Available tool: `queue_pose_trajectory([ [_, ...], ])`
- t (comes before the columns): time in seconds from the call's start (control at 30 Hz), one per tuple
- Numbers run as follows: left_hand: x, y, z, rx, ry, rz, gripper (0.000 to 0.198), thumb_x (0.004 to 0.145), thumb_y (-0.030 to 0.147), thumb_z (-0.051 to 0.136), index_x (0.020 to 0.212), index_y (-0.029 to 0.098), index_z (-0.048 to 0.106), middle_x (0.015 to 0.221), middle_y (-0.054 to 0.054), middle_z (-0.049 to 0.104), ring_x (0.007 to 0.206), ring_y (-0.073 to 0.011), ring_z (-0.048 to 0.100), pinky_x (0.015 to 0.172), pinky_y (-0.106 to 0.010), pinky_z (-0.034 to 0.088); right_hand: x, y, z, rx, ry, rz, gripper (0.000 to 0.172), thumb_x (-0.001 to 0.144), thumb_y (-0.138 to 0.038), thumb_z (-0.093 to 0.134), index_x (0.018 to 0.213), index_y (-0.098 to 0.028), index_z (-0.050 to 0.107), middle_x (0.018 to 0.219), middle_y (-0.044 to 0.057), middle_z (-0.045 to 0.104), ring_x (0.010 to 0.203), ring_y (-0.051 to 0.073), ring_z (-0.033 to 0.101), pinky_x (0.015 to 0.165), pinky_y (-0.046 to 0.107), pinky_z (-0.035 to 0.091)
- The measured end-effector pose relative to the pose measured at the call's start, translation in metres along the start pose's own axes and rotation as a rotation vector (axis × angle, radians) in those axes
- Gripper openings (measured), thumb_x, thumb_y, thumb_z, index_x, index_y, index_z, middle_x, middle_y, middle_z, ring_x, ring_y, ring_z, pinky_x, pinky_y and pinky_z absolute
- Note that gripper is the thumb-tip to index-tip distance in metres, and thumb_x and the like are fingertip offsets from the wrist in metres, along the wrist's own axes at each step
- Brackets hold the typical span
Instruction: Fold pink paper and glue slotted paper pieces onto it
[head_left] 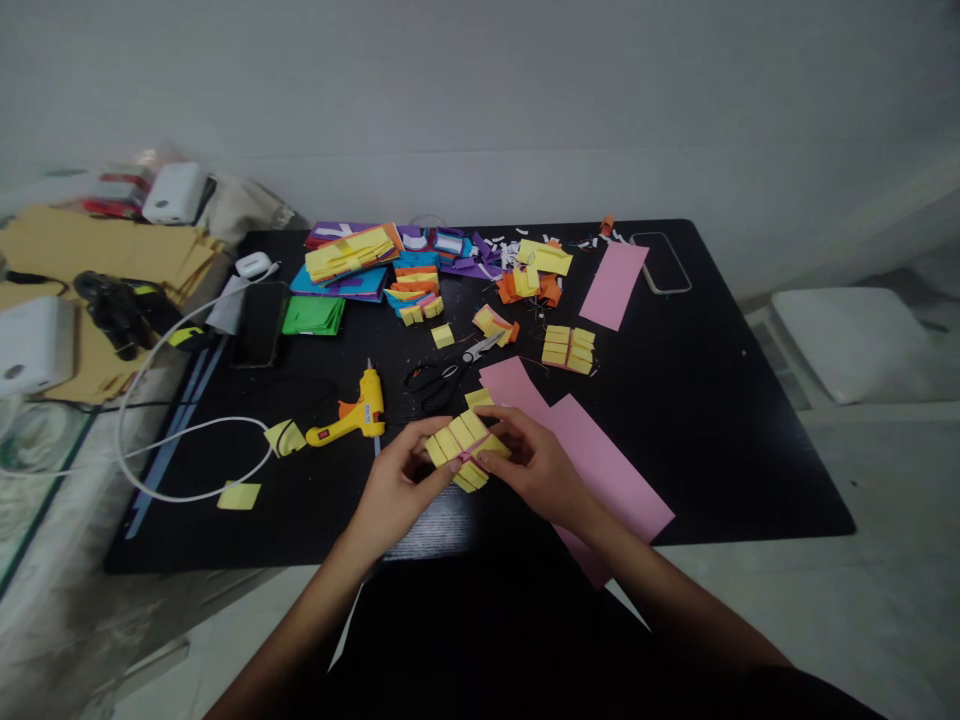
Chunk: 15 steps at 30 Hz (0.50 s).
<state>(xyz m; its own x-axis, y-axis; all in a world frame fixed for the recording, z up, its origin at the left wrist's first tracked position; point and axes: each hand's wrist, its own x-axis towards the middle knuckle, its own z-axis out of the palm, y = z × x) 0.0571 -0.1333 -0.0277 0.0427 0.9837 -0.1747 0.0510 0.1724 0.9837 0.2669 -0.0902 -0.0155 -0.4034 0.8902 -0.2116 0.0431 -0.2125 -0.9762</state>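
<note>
- A yellow paper piece (pixel 459 433), cut into strips and crossed by a narrow pink band, is held up between the fingertips of both hands, above the near part of the black table (pixel 735 440).
- The left hand (pixel 397 485) pinches its left side, thumb on the front face, the other fingers curled behind.
- The right hand (pixel 538 468) pinches the right side; its thumb and index finger are close to the pink band.
- Just beyond the fingers shows a small yellow paper (pixel 478 398).
- Pink sheets (pixel 607 465) lie to the right of the right fingers, partly under that forearm.
- Left of the left fingers, near them, lies a yellow glue gun (pixel 365 408); farther left are two yellow squares (pixel 239 496) and a looped white cable (pixel 120 440).
- Beyond the fingertips lie black-handled scissors (pixel 444 381), and to their right a second yellow strip piece (pixel 568 349).
- Well past the fingers are a green paper stack (pixel 313 316), a yellow paper stack (pixel 351 256) and another pink sheet (pixel 615 286).
</note>
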Motion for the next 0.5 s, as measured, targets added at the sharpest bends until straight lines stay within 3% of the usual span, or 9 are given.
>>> queue_pose_trajectory([
  [0.2, 0.000, 0.000, -0.005, 0.282, 0.014, 0.253, 0.029, 0.096, 0.027, 0.077, 0.124, 0.027, 0.072, 0.120, -0.007, 0.074, 0.108, -0.0229, 0.074, 0.087, -0.034, 0.061, -0.002, 0.006, 0.002, -0.191, -0.012, -0.181, 0.052, 0.093, -0.025, 0.076, 0.143, -0.027, 0.062, 0.116, 0.005, 0.075, 0.097, 0.021, 0.076, 0.085, 0.038, 0.063],
  [0.3, -0.001, 0.003, -0.005, 0.412, 0.004, 0.345, 0.029, 0.097, 0.024, 0.076, 0.125, 0.028, 0.069, 0.120, -0.006, 0.073, 0.109, -0.0221, 0.073, 0.088, -0.034, 0.060, -0.002, 0.008, 0.004, -0.238, 0.031, -0.220, 0.042, 0.096, -0.024, 0.072, 0.137, -0.028, 0.065, 0.114, 0.005, 0.077, 0.100, 0.022, 0.077, 0.089, 0.039, 0.063],
  [0.43, -0.004, 0.006, -0.004, 0.402, 0.054, 0.381, 0.046, 0.093, 0.025, 0.081, 0.134, 0.026, 0.061, 0.121, -0.006, 0.075, 0.109, -0.0219, 0.076, 0.094, -0.036, 0.063, 0.000, 0.009, 0.004, -0.284, 0.144, -0.289, 0.025, 0.097, -0.021, 0.070, 0.121, -0.027, 0.069, 0.106, 0.002, 0.077, 0.095, 0.021, 0.075, 0.089, 0.038, 0.060],
  [0.5, -0.004, 0.009, -0.003, 0.421, 0.092, 0.407, 0.036, 0.095, 0.023, 0.078, 0.129, 0.024, 0.064, 0.113, -0.004, 0.077, 0.100, -0.0188, 0.077, 0.089, -0.032, 0.063, 0.002, 0.008, 0.004, -0.277, 0.163, -0.314, 0.019, 0.097, -0.022, 0.071, 0.116, -0.027, 0.068, 0.104, 0.002, 0.076, 0.095, 0.021, 0.074, 0.088, 0.038, 0.060],
])
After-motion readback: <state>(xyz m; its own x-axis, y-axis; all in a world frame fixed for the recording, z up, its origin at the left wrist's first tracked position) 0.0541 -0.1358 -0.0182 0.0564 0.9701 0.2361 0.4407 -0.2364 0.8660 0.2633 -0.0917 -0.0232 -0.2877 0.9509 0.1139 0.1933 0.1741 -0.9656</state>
